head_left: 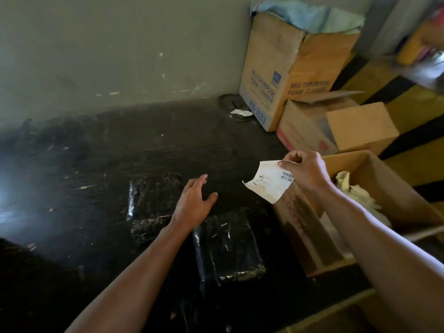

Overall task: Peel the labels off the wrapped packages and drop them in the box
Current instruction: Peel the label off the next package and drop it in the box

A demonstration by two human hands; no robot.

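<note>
We note a dim, soft frame: bluish glare at left edge, motion blur upper right, wide-angle bending at edges.

Peeled label [269, 182] in right hand [306, 170]

White label [268, 182], printed with a barcode, curled and peeled free, pinched at its upper corner and hanging beside the near-left rim of the open cardboard box [394, 188]. Two flat black packages wrapped in glossy film on the dark floor: one [153, 203] farther left, one [228, 246] nearer, just beside the box. Crumpled white labels [355, 191] already inside the box.
</note>
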